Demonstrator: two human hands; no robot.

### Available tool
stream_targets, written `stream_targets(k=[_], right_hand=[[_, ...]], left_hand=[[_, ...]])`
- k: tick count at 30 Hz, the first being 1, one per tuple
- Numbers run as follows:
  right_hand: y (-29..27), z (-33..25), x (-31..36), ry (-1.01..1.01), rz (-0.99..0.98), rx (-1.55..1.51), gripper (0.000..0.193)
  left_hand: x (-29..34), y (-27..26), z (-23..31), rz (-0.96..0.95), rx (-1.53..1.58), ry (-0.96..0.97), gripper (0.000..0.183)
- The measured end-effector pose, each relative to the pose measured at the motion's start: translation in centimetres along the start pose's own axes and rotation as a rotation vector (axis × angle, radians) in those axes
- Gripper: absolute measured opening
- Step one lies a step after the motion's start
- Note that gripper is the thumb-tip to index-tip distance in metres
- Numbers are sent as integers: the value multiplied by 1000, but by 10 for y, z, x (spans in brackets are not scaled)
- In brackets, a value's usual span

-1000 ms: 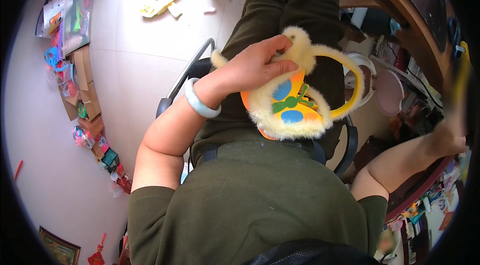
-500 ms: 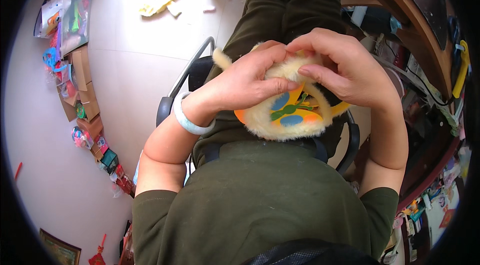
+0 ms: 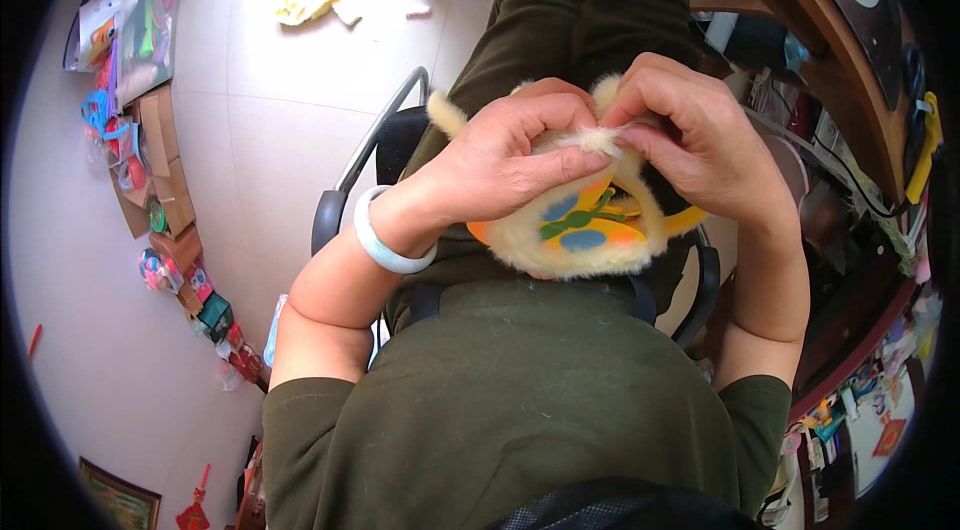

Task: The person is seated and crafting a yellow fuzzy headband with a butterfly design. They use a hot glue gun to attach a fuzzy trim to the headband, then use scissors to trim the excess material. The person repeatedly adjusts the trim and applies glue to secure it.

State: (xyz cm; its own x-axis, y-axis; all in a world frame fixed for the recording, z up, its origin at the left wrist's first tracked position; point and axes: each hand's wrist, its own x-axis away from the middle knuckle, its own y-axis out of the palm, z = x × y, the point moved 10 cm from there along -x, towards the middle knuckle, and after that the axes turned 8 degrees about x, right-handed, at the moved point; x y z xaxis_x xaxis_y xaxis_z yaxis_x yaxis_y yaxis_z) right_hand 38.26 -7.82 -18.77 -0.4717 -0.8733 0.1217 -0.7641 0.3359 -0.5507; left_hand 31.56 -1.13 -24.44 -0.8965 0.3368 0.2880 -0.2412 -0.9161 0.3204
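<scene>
While both hands [image 3: 600, 145] pinch fuzzy yellow toy [image 3: 575, 230] over lap, I tug loose fluff tuft [image 3: 598, 139] gently, grip close.

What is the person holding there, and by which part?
A fluffy yellow toy with a butterfly patch, gripped along its furry upper edge by the left hand and the right hand.

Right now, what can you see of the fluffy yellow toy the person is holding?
The toy is a rounded plush piece with pale yellow fuzzy trim, an orange face bearing a green and blue butterfly shape, small furry ears, and a yellow loop at its right side. It sits above the person's lap. The left hand covers its upper left; the right hand covers its upper right, and fingertips of both pinch a tuft of fur at the top.
</scene>
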Motion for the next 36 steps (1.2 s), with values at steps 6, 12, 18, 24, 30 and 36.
stream_targets(k=[6, 12, 18, 24, 30, 36], right_hand=[[-1, -3, 0, -26, 35, 25, 11], [-3, 5, 0, 29, 84, -24, 10], [2, 9, 3, 31, 100, -45, 13], [-22, -5, 23, 130, 458, 145, 25], [6, 1, 34, 134, 430, 123, 13], [28, 19, 37, 221, 348, 60, 12]], left_hand=[[-2, -4, -4, 23, 25, -29, 18], [-2, -7, -1, 43, 16, -27, 23], [-7, -13, -11, 61, 16, -12, 31], [-6, -21, -13, 42, 64, -98, 38], [6, -22, -22, 30, 94, -100, 42], [10, -22, -40, 137, 138, -81, 35]])
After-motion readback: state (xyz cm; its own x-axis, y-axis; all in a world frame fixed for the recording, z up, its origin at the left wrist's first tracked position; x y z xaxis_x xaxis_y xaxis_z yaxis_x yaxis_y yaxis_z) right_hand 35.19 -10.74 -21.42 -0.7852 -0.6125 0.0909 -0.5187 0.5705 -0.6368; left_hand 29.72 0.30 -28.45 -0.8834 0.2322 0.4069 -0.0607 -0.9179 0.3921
